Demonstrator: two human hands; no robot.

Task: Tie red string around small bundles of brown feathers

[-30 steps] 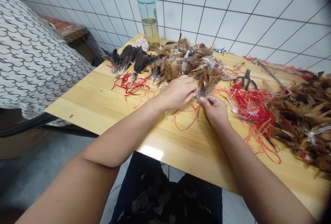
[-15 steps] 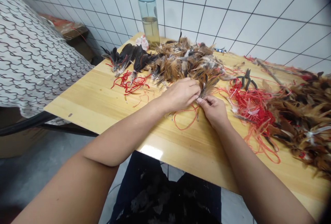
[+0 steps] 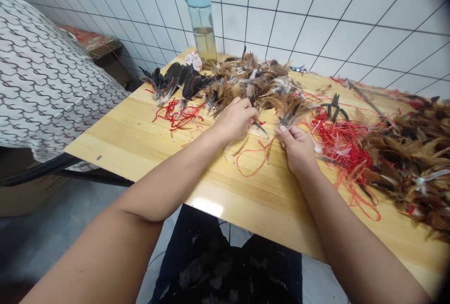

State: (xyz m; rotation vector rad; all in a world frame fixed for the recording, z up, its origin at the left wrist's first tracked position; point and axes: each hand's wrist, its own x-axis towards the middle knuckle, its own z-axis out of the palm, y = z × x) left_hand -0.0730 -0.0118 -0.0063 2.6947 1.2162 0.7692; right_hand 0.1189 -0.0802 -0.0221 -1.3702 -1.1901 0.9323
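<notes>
Pinched between the thumb and fingers of my right hand [image 3: 298, 148] are the quill ends of a small bunch of brown feathers [image 3: 292, 109], which fans out away from me. My left hand [image 3: 236, 119] is closed, its fingers curled down at the near edge of a large pile of brown feathers [image 3: 260, 77]. From under its fingertips a slim dark feather [image 3: 260, 128] points toward the right; the fingertips are partly hidden. A loop of thin red string [image 3: 251, 174] lies on the table between my hands, running up toward the right one.
Black-handled pliers [image 3: 335, 107] and a tangle of red string [image 3: 341, 137] lie right of my hands. Another heap of brown feathers [image 3: 415, 154] covers the table's right side. Tied black feather bunches [image 3: 191, 81] and a water bottle [image 3: 204, 32] stand toward the back left.
My hands were together at the feather bunch and are now apart. The left has moved left to the pile; the right has shifted slightly right with the bunch.
</notes>
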